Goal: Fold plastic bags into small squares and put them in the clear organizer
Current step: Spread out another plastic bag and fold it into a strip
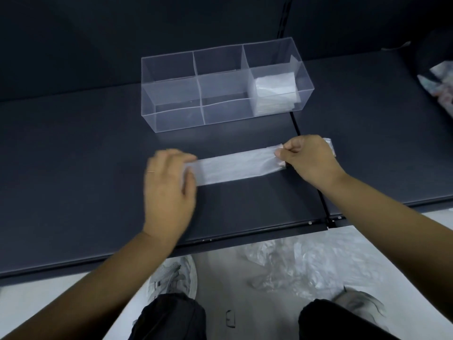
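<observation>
A clear plastic bag (pixel 235 166), folded into a long narrow strip, lies flat across the dark shelf (pixel 73 148). My left hand (pixel 168 185) rests on the strip's left end with fingers spread over it and the thumb under the edge. My right hand (pixel 310 159) pinches the strip's right end between thumb and fingers. Behind the strip stands the clear organizer (pixel 171 116) with several compartments. Its front right compartment holds a stack of folded bags (pixel 275 92).
A heap of crumpled clear bags (pixel 304 263) lies on the pale floor below the shelf edge, between my shoes. A patterned bundle (pixel 438 82) sits at the far right of the shelf. A seam (pixel 308 163) divides two shelf panels.
</observation>
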`<state>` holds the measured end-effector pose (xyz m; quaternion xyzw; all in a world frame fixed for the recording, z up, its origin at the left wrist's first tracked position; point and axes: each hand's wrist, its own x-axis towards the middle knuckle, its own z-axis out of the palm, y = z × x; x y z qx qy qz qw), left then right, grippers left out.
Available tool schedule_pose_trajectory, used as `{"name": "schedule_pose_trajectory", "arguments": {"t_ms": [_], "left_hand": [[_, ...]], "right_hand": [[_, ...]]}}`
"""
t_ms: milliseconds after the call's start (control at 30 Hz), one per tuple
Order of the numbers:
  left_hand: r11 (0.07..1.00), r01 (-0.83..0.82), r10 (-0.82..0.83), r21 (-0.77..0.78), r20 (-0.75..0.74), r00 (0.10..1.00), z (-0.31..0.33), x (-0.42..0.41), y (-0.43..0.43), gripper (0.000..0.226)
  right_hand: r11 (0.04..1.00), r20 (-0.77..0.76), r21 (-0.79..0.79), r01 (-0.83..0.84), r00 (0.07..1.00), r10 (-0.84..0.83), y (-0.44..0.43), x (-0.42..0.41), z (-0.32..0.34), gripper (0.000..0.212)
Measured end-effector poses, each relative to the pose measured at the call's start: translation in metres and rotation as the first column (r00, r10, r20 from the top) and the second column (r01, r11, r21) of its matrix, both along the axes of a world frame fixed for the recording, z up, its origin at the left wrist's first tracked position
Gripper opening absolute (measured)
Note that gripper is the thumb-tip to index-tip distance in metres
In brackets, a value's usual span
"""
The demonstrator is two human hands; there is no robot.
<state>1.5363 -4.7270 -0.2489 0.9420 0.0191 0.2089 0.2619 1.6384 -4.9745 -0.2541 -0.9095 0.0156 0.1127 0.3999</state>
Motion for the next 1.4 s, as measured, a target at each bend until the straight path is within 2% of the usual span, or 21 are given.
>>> {"name": "schedule_pose_trajectory", "arguments": {"t_ms": [33, 100, 167, 200, 233, 267, 333, 367, 400, 467, 500, 567, 700, 800, 867, 967, 1033, 1100, 1233, 1333, 1400], "left_hand": [[0.990, 0.136, -0.136, 0.041, -0.014, 0.991, -0.002, -0.002, -0.012, 0.027], [0.936, 0.326, -0.287, 0.131, -0.248, 0.925, -0.009, -0.003, -0.031, 0.050], [0.887, 0.386, -0.228, 0.253, -0.487, 0.843, -0.019, -0.003, -0.036, 0.075], [0.861, 0.401, -0.184, 0.311, -0.545, 0.818, -0.025, -0.004, -0.035, 0.080], [0.838, 0.411, -0.156, 0.358, -0.565, 0.810, -0.032, -0.006, -0.033, 0.082], [0.822, 0.416, -0.141, 0.389, -0.567, 0.811, -0.036, -0.007, -0.032, 0.082], [0.816, 0.415, -0.129, 0.403, -0.572, 0.810, -0.038, -0.008, -0.032, 0.081], [0.821, 0.412, -0.129, 0.395, -0.575, 0.808, -0.038, -0.008, -0.032, 0.081], [0.826, 0.410, -0.133, 0.387, -0.573, 0.808, -0.039, -0.009, -0.032, 0.081], [0.829, 0.411, -0.141, 0.379, -0.570, 0.809, -0.038, -0.009, -0.033, 0.081], [0.828, 0.413, -0.143, 0.379, -0.570, 0.809, -0.037, -0.009, -0.033, 0.081], [0.825, 0.415, -0.144, 0.384, -0.568, 0.811, -0.035, -0.009, -0.034, 0.082], [0.810, 0.429, -0.145, 0.399, -0.573, 0.807, -0.034, -0.009, -0.034, 0.082], [0.807, 0.432, -0.150, 0.403, -0.568, 0.809, -0.034, -0.009, -0.034, 0.082], [0.803, 0.436, -0.149, 0.406, -0.571, 0.807, -0.034, -0.009, -0.034, 0.082], [0.804, 0.437, -0.148, 0.403, -0.576, 0.804, -0.032, -0.009, -0.035, 0.082], [0.806, 0.433, -0.142, 0.404, -0.578, 0.803, -0.031, -0.008, -0.035, 0.081], [0.805, 0.433, -0.137, 0.406, -0.583, 0.801, -0.032, -0.008, -0.035, 0.082], [0.808, 0.436, -0.150, 0.395, -0.578, 0.802, -0.030, -0.008, -0.034, 0.083], [0.812, 0.449, -0.188, 0.373, -0.561, 0.806, -0.030, -0.007, -0.029, 0.081], [0.806, 0.467, -0.218, 0.364, -0.551, 0.806, -0.031, -0.004, -0.024, 0.079]], "right_hand": [[1.000, 0.001, -0.019, -0.003, 1.000, 0.003, 0.000, 0.000, 0.000, 0.019], [0.999, 0.007, -0.049, -0.011, 1.000, 0.011, 0.000, 0.000, 0.000, 0.019], [0.998, -0.009, -0.062, -0.013, 1.000, 0.012, 0.002, 0.000, 0.003, 0.016], [0.996, -0.007, -0.089, -0.007, 1.000, 0.006, 0.003, -0.001, 0.005, 0.014], [0.988, 0.044, -0.156, 0.003, 0.999, 0.004, 0.006, -0.004, 0.007, 0.017], [0.969, 0.161, -0.247, -0.001, 0.986, 0.042, 0.011, -0.009, 0.011, 0.027], [0.926, 0.376, -0.354, -0.130, 0.887, 0.268, 0.024, -0.026, 0.014, 0.048], [0.889, 0.372, -0.364, -0.278, 0.832, 0.412, 0.033, -0.037, 0.013, 0.054], [0.823, 0.305, -0.365, -0.436, 0.779, 0.548, 0.040, -0.046, 0.010, 0.057], [0.663, 0.099, -0.423, -0.618, 0.696, 0.712, 0.041, -0.058, -0.005, 0.062], [0.607, 0.026, -0.487, -0.628, 0.684, 0.729, 0.033, -0.058, -0.013, 0.066], [0.551, -0.026, -0.606, -0.574, 0.707, 0.707, 0.009, -0.052, -0.020, 0.075], [0.601, -0.020, -0.660, -0.451, 0.811, 0.585, -0.045, -0.034, -0.020, 0.089], [0.666, -0.023, -0.647, -0.372, 0.882, 0.470, -0.080, -0.025, -0.018, 0.088], [0.739, 0.010, -0.601, -0.304, 0.922, 0.388, -0.094, -0.018, -0.017, 0.075], [0.876, 0.199, -0.466, -0.125, 0.950, 0.241, -0.102, -0.004, -0.016, 0.050], [0.907, 0.257, -0.417, -0.054, 0.950, 0.175, -0.100, 0.008, -0.014, 0.041], [0.916, 0.226, -0.396, -0.068, 0.959, 0.170, -0.097, 0.018, -0.011, 0.034], [0.922, 0.193, -0.359, -0.146, 0.955, 0.227, -0.091, 0.020, -0.009, 0.004], [0.942, 0.153, -0.298, -0.155, 0.966, 0.207, -0.093, 0.009, -0.002, 0.012], [0.986, 0.059, -0.137, -0.090, 0.993, 0.098, -0.098, -0.006, 0.007, 0.017]]}}
